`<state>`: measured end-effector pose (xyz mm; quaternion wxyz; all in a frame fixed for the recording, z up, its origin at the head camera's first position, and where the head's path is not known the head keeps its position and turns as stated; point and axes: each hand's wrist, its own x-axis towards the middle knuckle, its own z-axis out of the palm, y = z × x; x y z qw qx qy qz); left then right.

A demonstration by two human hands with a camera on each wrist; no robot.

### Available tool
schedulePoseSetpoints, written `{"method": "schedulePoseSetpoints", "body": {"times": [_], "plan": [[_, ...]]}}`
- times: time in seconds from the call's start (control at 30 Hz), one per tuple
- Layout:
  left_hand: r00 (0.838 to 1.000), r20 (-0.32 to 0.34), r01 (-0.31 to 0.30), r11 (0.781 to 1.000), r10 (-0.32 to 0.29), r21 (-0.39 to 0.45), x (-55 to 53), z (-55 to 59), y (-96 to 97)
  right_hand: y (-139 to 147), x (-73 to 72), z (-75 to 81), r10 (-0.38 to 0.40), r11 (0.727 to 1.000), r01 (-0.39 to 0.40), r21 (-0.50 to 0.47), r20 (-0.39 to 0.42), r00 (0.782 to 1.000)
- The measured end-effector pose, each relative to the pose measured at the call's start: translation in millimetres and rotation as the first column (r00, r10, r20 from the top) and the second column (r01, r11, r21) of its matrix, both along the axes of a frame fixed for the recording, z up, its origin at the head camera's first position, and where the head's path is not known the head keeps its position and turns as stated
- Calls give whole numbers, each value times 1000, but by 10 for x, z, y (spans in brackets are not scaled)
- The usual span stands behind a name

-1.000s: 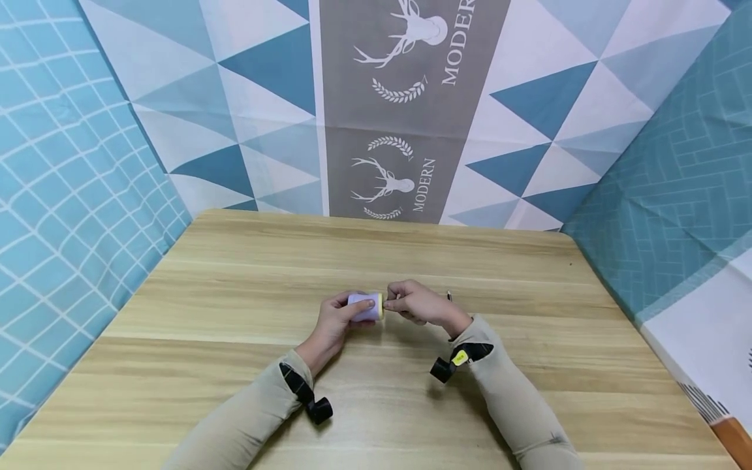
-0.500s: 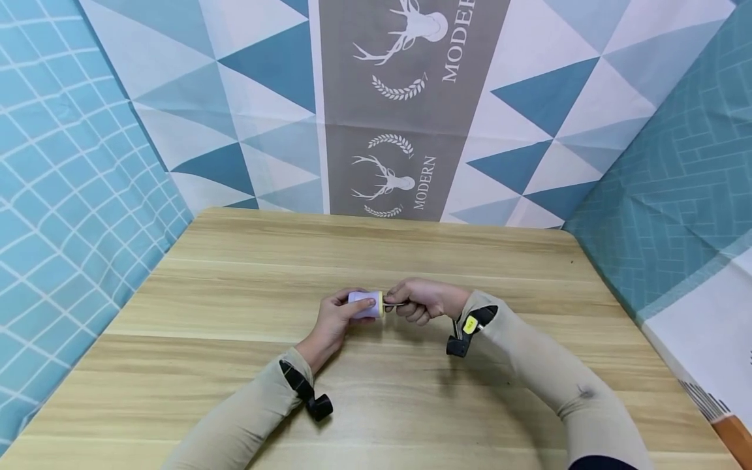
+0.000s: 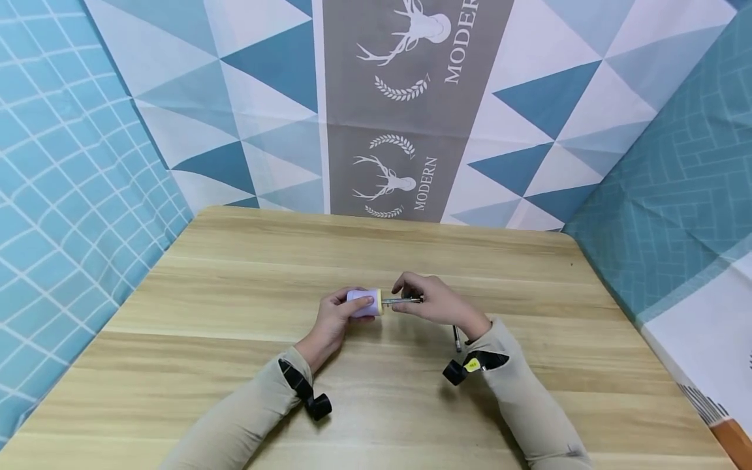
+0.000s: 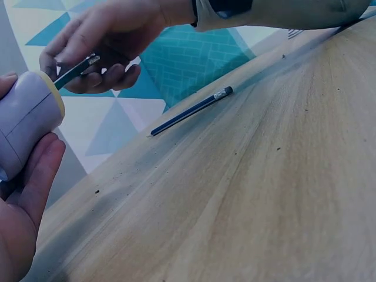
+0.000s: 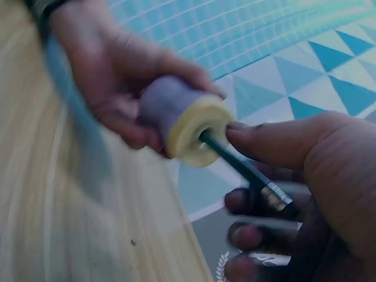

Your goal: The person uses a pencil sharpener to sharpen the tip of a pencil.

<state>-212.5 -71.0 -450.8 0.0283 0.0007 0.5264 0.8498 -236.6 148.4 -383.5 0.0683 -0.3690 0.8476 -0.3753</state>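
My left hand (image 3: 328, 324) grips a lilac pencil sharpener (image 3: 360, 303) with a yellow end, held sideways above the table. A dark green pencil (image 5: 238, 163) sticks out of the hole in that yellow end, its metal band and eraser end pointing right. Around the pencil, my right hand (image 3: 431, 298) has its thumb and fingers spread apart, with a gap between them and the shaft in the right wrist view. The pencil's point is hidden inside the sharpener.
A second, dark pencil (image 4: 191, 111) lies on the wooden table (image 3: 264, 261), partly behind my right wrist in the head view. Patterned cloth walls (image 3: 270, 78) stand along the table's back and sides. Small dark specks dot the tabletop.
My right hand turned at the wrist, elbow swinging out and back, and its fingers came off the pencil. More of the pencil shows now. The left hand kept its hold on the sharpener.
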Motion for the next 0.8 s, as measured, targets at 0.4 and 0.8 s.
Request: {"method": "schedulePoseSetpoints", "body": {"times": [0.4, 0.8], "plan": [[1000, -7, -8, 1000, 8, 7, -9, -3, -17, -143, 6, -257, 28, 1000, -21, 22, -356, 934], [999, -37, 27, 999, -29, -43, 3, 0, -2, -94, -2, -109, 40, 998, -14, -64, 433, 900]]}}
